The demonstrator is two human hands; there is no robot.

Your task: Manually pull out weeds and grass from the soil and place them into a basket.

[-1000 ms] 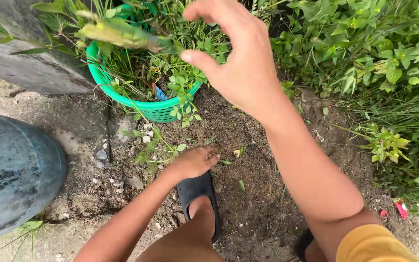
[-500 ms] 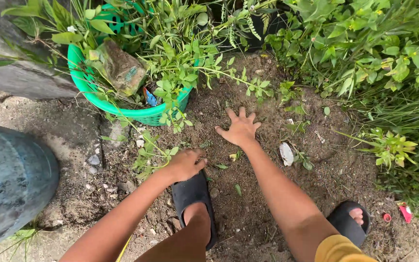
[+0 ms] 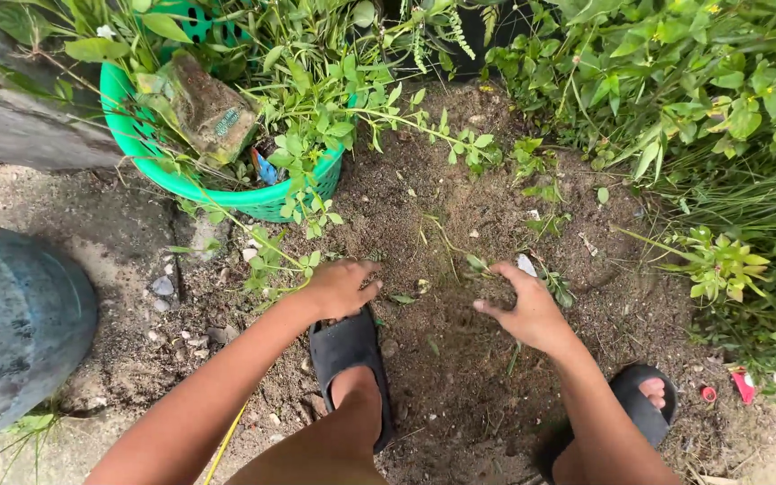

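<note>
1. Brown, crumbly soil is seen across the middle of the view, strewn with small stones, leaf scraps and thin stems.
2. Cracked grey concrete is met by the soil on the left side, with pebbles gathered along the join.
3. Dense green plants are seen along the top and right edges of the bare patch.
4. A green basket is placed at the upper left, on the edge of the soil. It is filled with leafy stems, and a flat brownish slab is lodged inside it.
5. A rounded dark grey object is seen at the left edge; its kind cannot be told.
6. The left hand is held loosely curled low over the soil, just ahead of the left sandal. A thin leafy weed lies at its fingers; whether it is gripped cannot be told.
7. The right hand is held partly open, thumb apart from the fingers, low over the soil. A small leafy sprout stands at its fingertips; contact cannot be confirmed.
8. A pale flat fragment lies just beyond the right hand.
9. The right sandal is planted on the soil at the lower right, well apart from the left one.
10. Small red scraps lie near the plants at the far right.
</note>
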